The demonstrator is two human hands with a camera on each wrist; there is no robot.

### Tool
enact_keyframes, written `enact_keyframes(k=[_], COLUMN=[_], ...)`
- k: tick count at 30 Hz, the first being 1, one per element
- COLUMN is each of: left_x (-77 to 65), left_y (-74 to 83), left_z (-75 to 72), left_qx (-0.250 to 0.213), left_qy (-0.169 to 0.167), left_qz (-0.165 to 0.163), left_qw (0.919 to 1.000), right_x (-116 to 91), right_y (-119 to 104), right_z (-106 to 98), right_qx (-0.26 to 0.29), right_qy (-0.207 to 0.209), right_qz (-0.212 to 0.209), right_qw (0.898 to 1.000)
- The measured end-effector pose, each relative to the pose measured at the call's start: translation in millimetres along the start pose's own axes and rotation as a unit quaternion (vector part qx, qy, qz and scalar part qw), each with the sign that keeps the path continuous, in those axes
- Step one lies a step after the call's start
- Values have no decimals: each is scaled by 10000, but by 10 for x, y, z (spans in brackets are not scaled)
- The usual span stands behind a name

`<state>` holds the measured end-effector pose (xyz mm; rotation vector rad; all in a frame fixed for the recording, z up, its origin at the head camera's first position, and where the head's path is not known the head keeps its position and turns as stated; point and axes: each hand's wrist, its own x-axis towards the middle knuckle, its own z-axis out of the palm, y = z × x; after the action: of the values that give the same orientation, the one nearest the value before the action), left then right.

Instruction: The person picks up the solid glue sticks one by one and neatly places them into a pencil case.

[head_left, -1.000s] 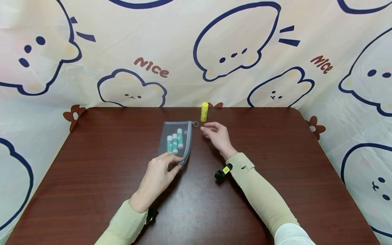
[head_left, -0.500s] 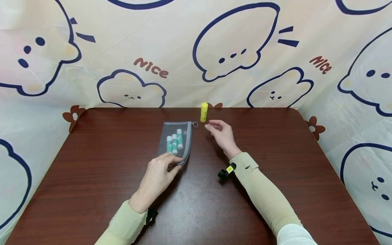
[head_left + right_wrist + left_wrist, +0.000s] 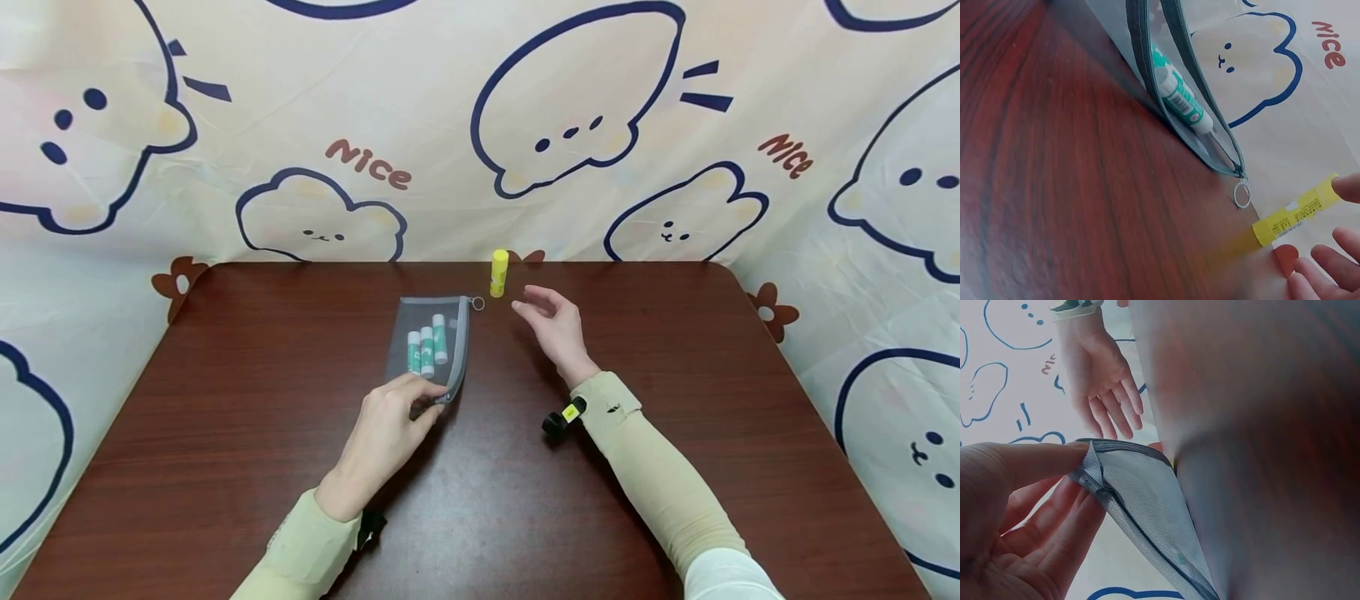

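Observation:
My left hand (image 3: 390,421) pinches the near corner of a grey mesh zip pouch (image 3: 462,337). In the left wrist view, thumb and fingers hold the pouch's corner (image 3: 1092,464) with its mouth parted. Three white-and-green glue sticks (image 3: 427,350) lie inside; the right wrist view shows one glue stick (image 3: 1184,103) through the unzipped opening. A yellow glue stick (image 3: 498,273) stands upright beyond the pouch, near the table's back edge. Just right of it is my right hand (image 3: 557,329), fingers relaxed and holding nothing, apart from the yellow stick in the head view.
A ring (image 3: 477,304) hangs from the zip at the pouch's far end, close to the yellow stick. The dark brown wooden table (image 3: 247,400) ends at a printed cloth backdrop (image 3: 442,92) behind and at both sides. Black cameras are strapped to both wrists.
My right hand has drawn to the right, away from the pouch and its ring, with its fingers spreading a little. The left hand, pouch and glue sticks have stayed in place.

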<state>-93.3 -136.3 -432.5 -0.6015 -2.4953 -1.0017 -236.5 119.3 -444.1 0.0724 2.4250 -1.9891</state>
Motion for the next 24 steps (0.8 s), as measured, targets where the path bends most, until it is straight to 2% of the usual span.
enact_keyframes(k=[9,24], left_x=[8,1], left_y=[2,17], left_z=[6,3], left_qx=[0,-7], left_qy=[-9,-27], left_qz=[-19,-54], left_qw=[10000,10000], right_x=[126,375], right_y=[3,-77], right_z=[-45,20], right_qx=[-164,-142], right_qy=[181,94], right_qz=[-132,-330], right_qw=[9996,9993])
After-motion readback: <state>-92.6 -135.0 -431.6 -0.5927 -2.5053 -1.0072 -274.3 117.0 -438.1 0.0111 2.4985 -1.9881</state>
